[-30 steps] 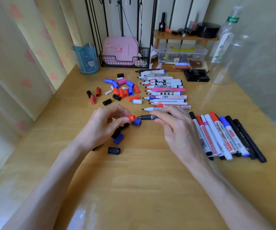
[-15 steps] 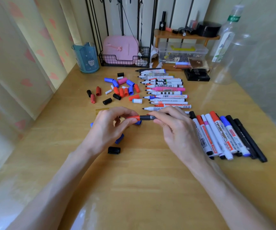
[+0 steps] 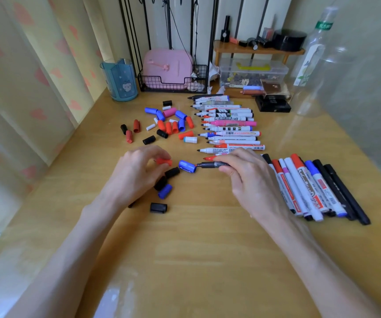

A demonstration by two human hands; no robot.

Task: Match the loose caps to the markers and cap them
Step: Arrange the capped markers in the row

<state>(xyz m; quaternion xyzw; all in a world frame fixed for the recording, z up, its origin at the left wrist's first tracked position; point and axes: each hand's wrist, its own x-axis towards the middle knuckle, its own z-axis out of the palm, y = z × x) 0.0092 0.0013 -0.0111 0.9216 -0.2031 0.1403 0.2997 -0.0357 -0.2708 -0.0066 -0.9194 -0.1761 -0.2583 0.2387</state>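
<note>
Red cap (image 3: 164, 161), pinched by left hand (image 3: 136, 175), came off marker (image 3: 210, 165) in right hand (image 3: 251, 180).

Single head view, wide-angle, looking forward-down, close over wooden desk (image 3: 207, 237).

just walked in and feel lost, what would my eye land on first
Centre of the wooden desk: the left hand pinches a red plastic cap while the right hand holds an uncapped dark grey marker, tip toward it. Behind lie scattered red, blue and black loose caps beside a row of uncapped markers.
</note>
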